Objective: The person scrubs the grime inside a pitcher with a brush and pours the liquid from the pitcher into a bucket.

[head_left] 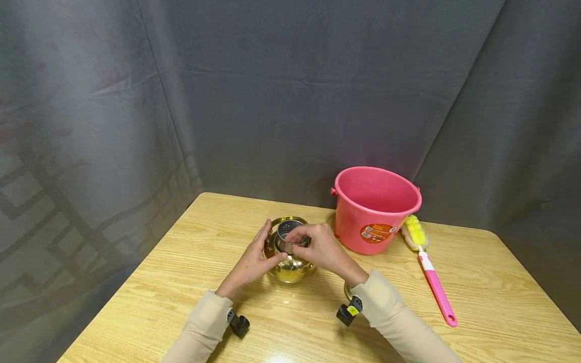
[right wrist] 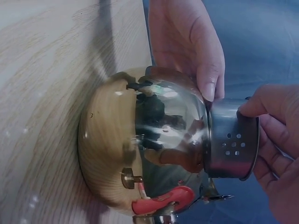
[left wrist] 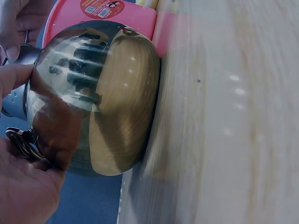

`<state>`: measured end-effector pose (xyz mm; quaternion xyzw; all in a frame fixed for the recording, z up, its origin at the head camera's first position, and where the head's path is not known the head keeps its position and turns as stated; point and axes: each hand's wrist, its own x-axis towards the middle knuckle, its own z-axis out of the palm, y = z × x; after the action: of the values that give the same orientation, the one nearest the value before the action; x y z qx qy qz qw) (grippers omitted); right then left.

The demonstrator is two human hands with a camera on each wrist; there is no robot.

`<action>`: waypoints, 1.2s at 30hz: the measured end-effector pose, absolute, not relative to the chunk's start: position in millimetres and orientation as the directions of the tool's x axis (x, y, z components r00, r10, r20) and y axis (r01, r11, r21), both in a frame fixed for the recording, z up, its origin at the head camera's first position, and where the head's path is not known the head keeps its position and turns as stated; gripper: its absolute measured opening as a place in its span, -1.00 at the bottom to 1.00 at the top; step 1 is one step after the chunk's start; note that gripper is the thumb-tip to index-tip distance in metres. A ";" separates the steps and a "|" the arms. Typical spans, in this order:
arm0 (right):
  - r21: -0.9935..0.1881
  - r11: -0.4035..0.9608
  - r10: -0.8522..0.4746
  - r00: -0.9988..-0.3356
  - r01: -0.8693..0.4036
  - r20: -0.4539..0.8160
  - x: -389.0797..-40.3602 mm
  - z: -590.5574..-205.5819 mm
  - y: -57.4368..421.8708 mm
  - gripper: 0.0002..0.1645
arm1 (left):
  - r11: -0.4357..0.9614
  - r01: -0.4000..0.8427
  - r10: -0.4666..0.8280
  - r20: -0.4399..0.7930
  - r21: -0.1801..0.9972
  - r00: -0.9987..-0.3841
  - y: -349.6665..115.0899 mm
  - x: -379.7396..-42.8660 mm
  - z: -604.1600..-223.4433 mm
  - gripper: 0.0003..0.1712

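Observation:
A shiny gold-coloured metal teapot [head_left: 290, 275] stands upright on the wooden table in front of me. My left hand [head_left: 254, 259] holds it at the left side, thumb along the front near the rim and fingers at the back. With thumb and fingers my right hand [head_left: 324, 247] pinches the rim of a steel tea strainer [right wrist: 229, 140]. The strainer's perforated wall sticks out of the teapot's mouth; its lower part is hidden inside. Table and hands are mirrored in the teapot's rounded side [left wrist: 126, 93].
A pink bucket [head_left: 363, 232] with an orange label stands behind the teapot to the right. Beside it lies a brush [head_left: 437, 290] with a yellow sponge head and pink handle. A round gold-coloured rim [head_left: 347, 292] shows partly behind the right wrist. Grey curtains hang behind the table.

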<state>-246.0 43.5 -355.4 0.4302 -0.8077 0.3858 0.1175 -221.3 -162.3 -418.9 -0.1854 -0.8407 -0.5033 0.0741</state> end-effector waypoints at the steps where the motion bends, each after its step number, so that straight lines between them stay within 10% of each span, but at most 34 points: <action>1: -0.519 0.329 -0.605 -0.598 -0.789 0.526 -245.8 -354.8 44.1 -0.84 | 0.422 0.387 0.238 0.312 0.820 -0.920 -162.2 -221.5 -419.1 0.10; 36: -0.449 0.347 -0.584 -0.564 -0.823 0.584 -233.6 -347.7 68.4 -0.83 | 0.405 0.365 0.214 0.302 0.838 -0.929 -162.5 -222.3 -420.9 0.12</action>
<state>-233.6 68.4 -347.7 0.4373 -0.8044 0.3676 0.1629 -222.3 -162.5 -420.9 -0.1734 -0.8348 -0.5173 0.0733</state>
